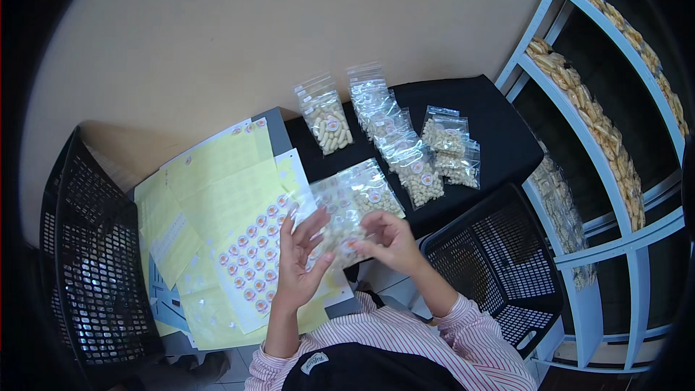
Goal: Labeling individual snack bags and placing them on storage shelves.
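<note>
My left hand is raised with its fingers apart, over the right edge of a sheet of round stickers. To its right, my right hand has thumb and fingers curled at a clear plastic bag of pale pieces; a round sticker shows by the thumb. Whether the fingers grip the bag or the sticker is hard to tell. Just beyond lies another clear bag with a round sticker, at the edge of the black cloth.
Clear bags lie overlapped on the black-covered table, with more bags beside them and one near the wall. Yellow backing sheets spread leftward. Black plastic crates stand left and right. Shelves hold packaged goods.
</note>
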Available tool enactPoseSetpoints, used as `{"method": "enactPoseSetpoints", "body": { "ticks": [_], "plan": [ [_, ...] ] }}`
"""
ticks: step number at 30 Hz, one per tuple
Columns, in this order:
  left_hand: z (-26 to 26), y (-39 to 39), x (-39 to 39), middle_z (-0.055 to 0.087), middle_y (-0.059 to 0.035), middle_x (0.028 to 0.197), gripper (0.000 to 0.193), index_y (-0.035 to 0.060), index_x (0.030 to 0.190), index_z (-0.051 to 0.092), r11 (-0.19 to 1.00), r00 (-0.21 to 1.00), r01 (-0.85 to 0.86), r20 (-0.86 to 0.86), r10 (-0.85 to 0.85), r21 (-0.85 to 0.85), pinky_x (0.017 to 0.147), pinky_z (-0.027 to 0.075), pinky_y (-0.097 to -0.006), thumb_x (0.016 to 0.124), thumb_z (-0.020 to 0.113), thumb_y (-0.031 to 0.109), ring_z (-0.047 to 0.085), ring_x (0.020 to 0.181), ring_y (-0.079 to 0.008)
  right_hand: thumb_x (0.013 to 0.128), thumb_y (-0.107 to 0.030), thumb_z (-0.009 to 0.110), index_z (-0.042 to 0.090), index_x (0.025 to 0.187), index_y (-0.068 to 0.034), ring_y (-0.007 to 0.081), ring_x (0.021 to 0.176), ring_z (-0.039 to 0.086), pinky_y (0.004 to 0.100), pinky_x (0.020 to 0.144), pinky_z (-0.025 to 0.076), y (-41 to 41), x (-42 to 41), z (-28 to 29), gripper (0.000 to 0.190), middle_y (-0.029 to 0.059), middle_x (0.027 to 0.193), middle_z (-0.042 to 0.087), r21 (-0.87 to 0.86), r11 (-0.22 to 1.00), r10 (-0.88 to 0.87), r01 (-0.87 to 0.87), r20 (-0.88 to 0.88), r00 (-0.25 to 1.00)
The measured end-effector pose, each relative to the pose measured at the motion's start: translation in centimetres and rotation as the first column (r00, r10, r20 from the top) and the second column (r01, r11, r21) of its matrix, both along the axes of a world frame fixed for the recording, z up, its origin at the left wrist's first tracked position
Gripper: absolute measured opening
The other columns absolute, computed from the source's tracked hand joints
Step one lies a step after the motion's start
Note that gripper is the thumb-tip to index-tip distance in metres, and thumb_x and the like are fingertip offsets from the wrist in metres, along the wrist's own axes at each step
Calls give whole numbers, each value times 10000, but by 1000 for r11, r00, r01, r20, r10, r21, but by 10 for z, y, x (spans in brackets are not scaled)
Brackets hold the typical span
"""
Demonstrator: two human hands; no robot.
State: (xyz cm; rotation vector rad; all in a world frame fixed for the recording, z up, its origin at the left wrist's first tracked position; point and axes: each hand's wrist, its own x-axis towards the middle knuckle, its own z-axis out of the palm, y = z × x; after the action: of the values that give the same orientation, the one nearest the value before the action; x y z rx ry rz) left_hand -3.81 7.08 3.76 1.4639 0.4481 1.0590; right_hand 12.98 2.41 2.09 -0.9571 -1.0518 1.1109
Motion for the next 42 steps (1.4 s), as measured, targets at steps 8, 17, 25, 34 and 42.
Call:
{"method": "enactPoseSetpoints", "body": {
  "ticks": [8, 17, 25, 34, 42],
  "plan": [
    [1, 4, 5, 385, -157, 1181, 572, 65, 1284, 157, 980, 974, -198, -108, 197, 4, 808, 417, -326, 808, 473, 108, 462, 1021, -236, 755, -33, 567, 530, 911, -20, 75, 709, 533, 173, 611, 428, 15, 158, -2, 161, 32, 836, 568, 118, 681, -728, 723, 5, 685],
    [8, 13, 0, 414, -147, 1135, 504, 30, 1248, 219, 928, 925, -370, -120, 361, -53, 794, 413, -303, 801, 449, 74, 479, 988, -216, 765, -94, 581, 515, 993, 24, 138, 807, 567, 233, 679, 467, 7, 315, -54, 265, 84, 933, 571, -130, 568, -820, 813, -169, 547],
    [6, 17, 0, 427, -145, 1126, 456, 16, 1222, 264, 915, 908, -402, -146, 392, -44, 781, 420, -296, 811, 449, 86, 491, 972, -207, 762, -133, 585, 525, 971, 9, 127, 775, 575, 217, 629, 471, 26, 342, -89, 260, 61, 892, 579, -364, 625, -763, 691, -98, 639],
    [2, 14, -3, 434, -154, 1116, 434, 15, 1213, 289, 908, 887, -419, -202, 414, 24, 759, 455, -310, 832, 444, 153, 503, 951, -213, 653, -242, 674, 481, 1044, 66, 206, 805, 576, 273, 722, 448, 36, 371, -132, 534, 137, 905, 583, -221, 242, -715, 945, 618, 327],
    [3, 12, -2, 431, -155, 1117, 444, 0, 1208, 288, 915, 899, -402, -196, 392, -14, 776, 423, -299, 814, 458, 115, 498, 956, -216, 677, -376, 619, 473, 1069, -2, 322, 987, 449, 364, 873, 329, -12, 370, -95, 560, 194, 1029, 490, 245, 307, -455, 920, 887, -85]
  ]
}}
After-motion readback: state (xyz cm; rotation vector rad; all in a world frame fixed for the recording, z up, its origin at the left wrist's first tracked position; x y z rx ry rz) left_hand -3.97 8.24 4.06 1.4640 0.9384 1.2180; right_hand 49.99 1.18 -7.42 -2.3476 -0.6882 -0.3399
